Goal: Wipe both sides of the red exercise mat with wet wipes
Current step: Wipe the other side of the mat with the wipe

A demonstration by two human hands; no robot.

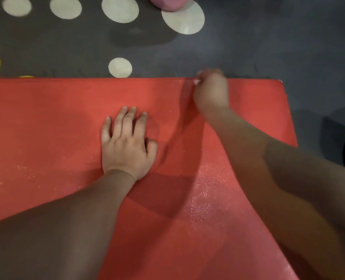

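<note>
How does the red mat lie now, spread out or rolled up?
Spread out. The red mat lies flat on the floor, its far edge straight; the left hand presses flat on it.

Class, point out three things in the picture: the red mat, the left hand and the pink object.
red mat [46, 118], head view: bare surface left of the hand.
left hand [127, 144], head view: back of the hand, flat on the mat.
pink object [168, 4], head view: its rounded side at the top edge.

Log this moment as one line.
left hand: flat on red mat | right hand: grips white wipe at far edge, blurred | mat: wet sheen near side
</note>
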